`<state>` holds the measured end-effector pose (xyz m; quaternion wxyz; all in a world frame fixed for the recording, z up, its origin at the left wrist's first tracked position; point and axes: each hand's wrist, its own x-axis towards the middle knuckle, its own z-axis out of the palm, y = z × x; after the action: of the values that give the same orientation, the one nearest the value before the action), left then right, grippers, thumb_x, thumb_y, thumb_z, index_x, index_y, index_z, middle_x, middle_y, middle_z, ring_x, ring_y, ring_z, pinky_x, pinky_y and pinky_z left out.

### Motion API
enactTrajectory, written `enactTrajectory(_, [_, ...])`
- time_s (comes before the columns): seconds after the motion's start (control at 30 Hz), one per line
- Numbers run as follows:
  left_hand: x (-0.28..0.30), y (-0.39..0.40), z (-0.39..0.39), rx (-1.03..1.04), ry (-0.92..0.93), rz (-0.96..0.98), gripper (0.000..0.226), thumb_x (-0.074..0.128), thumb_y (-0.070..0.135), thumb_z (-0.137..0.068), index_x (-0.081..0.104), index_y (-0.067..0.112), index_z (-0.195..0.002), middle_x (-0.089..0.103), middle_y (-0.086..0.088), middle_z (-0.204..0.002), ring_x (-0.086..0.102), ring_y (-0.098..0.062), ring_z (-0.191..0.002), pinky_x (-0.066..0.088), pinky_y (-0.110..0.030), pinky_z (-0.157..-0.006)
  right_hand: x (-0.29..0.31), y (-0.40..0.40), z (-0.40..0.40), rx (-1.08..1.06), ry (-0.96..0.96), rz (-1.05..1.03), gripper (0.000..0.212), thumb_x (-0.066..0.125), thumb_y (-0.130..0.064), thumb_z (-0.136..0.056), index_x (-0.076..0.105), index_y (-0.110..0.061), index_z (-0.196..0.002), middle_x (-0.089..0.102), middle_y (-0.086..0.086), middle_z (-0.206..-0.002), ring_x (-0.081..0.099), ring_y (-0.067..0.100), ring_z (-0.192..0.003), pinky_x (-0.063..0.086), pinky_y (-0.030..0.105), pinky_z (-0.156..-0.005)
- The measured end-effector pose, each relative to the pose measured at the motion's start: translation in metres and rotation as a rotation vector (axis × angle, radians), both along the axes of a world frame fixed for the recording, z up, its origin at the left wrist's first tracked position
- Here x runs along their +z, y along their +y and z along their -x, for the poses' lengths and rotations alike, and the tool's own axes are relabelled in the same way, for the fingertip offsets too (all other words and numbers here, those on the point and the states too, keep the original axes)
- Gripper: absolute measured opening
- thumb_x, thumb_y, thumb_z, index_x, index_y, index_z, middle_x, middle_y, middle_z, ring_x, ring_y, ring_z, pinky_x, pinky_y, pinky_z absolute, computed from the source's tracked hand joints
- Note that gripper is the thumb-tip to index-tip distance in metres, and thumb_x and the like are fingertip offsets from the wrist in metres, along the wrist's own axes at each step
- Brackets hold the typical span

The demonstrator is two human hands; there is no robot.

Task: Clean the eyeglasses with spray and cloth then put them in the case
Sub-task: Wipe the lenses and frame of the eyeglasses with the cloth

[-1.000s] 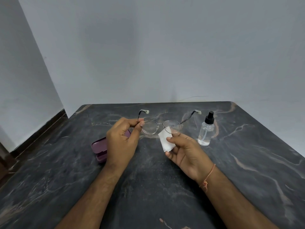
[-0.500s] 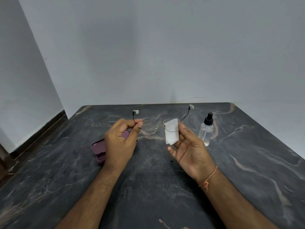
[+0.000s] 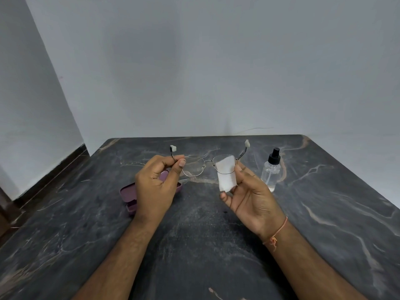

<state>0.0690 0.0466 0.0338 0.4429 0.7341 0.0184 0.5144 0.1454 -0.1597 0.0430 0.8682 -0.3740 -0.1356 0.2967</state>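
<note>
Eyeglasses, thin metal wire-framed [image 3: 195, 167], were held above dark marbled stone bench [image 3: 324, 224] | left hand [image 3: 154, 187] fingers pinched left temple hinge | right hand [image 3: 249, 195] fingers pressed small white cloth [image 3: 226, 175] onto right lens | purple case [image 3: 129, 194] lay open behind left hand | clear spray bottle with black cap [image 3: 271, 171] stood just right.

The bench [image 3: 194, 245] looks like dark polished stone, smooth, with pale and rust veins and a dull sheen. The eyeglasses [image 3: 194, 167] have a thin metal frame, clear glossy lenses and pale tips on the arms. At frame centre the cloth [image 3: 225, 176] is white, soft and matt. The spray bottle [image 3: 271, 169] is clear and shiny with a black matt cap. The case [image 3: 129, 193] is mauve, smooth and matt.
</note>
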Motion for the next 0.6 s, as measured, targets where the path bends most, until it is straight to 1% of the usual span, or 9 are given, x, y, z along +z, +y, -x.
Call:
enactTrajectory(0.1, [-0.0008, -0.0011, -0.0002, -0.009, 0.004, -0.009, 0.005, 0.076, 0.022, -0.099, 0.08, 0.019, -0.099, 0.08, 0.003, -0.1, 0.078, -0.013, -0.099, 0.064, -0.035, -0.087, -0.0015, -0.0011, -0.0018, 0.045, -0.02, -0.04, 0.03, 0.067, -0.022, -0.097, 0.075, -0.023, -0.126, 0.076, 0.003, -0.127, 0.074, 0.017, -0.097, 0.057, 0.034, -0.07])
enactTrajectory(0.13, [-0.0013, -0.0015, -0.0001, -0.015, 0.006, -0.015, 0.004, 0.077, 0.02, -0.098, 0.08, 0.018, -0.099, 0.08, 0.003, -0.101, 0.078, -0.013, -0.1, 0.064, -0.034, -0.088, -0.0014, -0.0015, -0.0018, 0.076, -0.033, -0.054, 0.034, 0.068, -0.025, -0.096, 0.073, -0.023, -0.13, 0.074, 0.003, -0.132, 0.074, 0.017, -0.104, 0.056, 0.036, -0.073])
enactTrajectory(0.2, [-0.0016, -0.0023, -0.0004, -0.023, 0.007, -0.039, 0.004, 0.077, 0.018, -0.098, 0.08, 0.016, -0.101, 0.08, 0.004, -0.101, 0.078, -0.012, -0.101, 0.063, -0.03, -0.089, -0.0007, -0.0023, -0.0019, 0.145, -0.059, -0.065, 0.039, 0.073, -0.032, -0.092, 0.072, -0.021, -0.129, 0.07, 0.003, -0.14, 0.071, 0.019, -0.113, 0.056, 0.039, -0.078])
enactTrajectory(0.27, [-0.0012, -0.0032, -0.0003, -0.021, 0.0, -0.063, 0.006, 0.076, 0.018, -0.098, 0.08, 0.014, -0.102, 0.08, 0.005, -0.102, 0.078, -0.011, -0.1, 0.062, -0.027, -0.088, -0.0003, -0.003, -0.0018, 0.202, -0.076, -0.063, 0.054, 0.08, -0.039, -0.088, 0.064, -0.016, -0.135, 0.063, 0.006, -0.151, 0.068, 0.022, -0.119, 0.056, 0.042, -0.081])
enactTrajectory(0.33, [-0.0012, -0.0029, -0.0001, -0.016, -0.005, -0.067, 0.006, 0.076, 0.019, -0.099, 0.08, 0.015, -0.102, 0.08, 0.005, -0.101, 0.078, -0.011, -0.1, 0.062, -0.029, -0.088, -0.0007, -0.0033, -0.0021, 0.235, -0.077, -0.057, 0.069, 0.084, -0.042, -0.085, 0.056, -0.016, -0.142, 0.059, 0.008, -0.154, 0.068, 0.024, -0.121, 0.056, 0.042, -0.082])
enactTrajectory(0.37, [-0.0013, -0.0022, -0.0002, -0.013, -0.006, -0.062, 0.005, 0.076, 0.019, -0.099, 0.08, 0.016, -0.101, 0.08, 0.005, -0.101, 0.078, -0.012, -0.1, 0.063, -0.031, -0.088, -0.0011, -0.0031, -0.0022, 0.239, -0.073, -0.055, 0.068, 0.086, -0.043, -0.084, 0.059, -0.015, -0.139, 0.062, 0.009, -0.151, 0.069, 0.024, -0.119, 0.056, 0.042, -0.081])
enactTrajectory(0.43, [-0.0014, -0.0011, -0.0003, -0.005, -0.011, -0.053, 0.003, 0.077, 0.017, -0.098, 0.079, 0.018, -0.1, 0.08, 0.005, -0.101, 0.078, -0.013, -0.1, 0.063, -0.034, -0.087, -0.0011, -0.0025, -0.0013, 0.216, -0.062, -0.041, 0.055, 0.087, -0.042, -0.082, 0.07, -0.016, -0.127, 0.069, 0.008, -0.141, 0.073, 0.023, -0.11, 0.057, 0.041, -0.077])
enactTrajectory(0.53, [-0.0011, -0.0015, -0.0004, 0.001, -0.02, -0.052, 0.004, 0.077, 0.016, -0.098, 0.079, 0.019, -0.1, 0.08, 0.005, -0.1, 0.078, -0.013, -0.098, 0.064, -0.036, -0.086, 0.0005, -0.0011, 0.0015, 0.131, -0.031, 0.01, 0.027, 0.076, -0.037, -0.089, 0.079, -0.019, -0.109, 0.076, 0.007, -0.125, 0.074, 0.02, -0.098, 0.06, 0.037, -0.07])
enactTrajectory(0.6, [-0.0014, -0.0016, 0.0001, 0.006, -0.018, -0.058, 0.003, 0.077, 0.017, -0.098, 0.079, 0.02, -0.101, 0.079, 0.006, -0.1, 0.078, -0.012, -0.097, 0.065, -0.037, -0.085, 0.0019, 0.0001, 0.0018, 0.064, -0.002, 0.054, 0.019, 0.07, -0.033, -0.094, 0.08, -0.02, -0.104, 0.078, 0.007, -0.117, 0.074, 0.019, -0.093, 0.059, 0.034, -0.067])
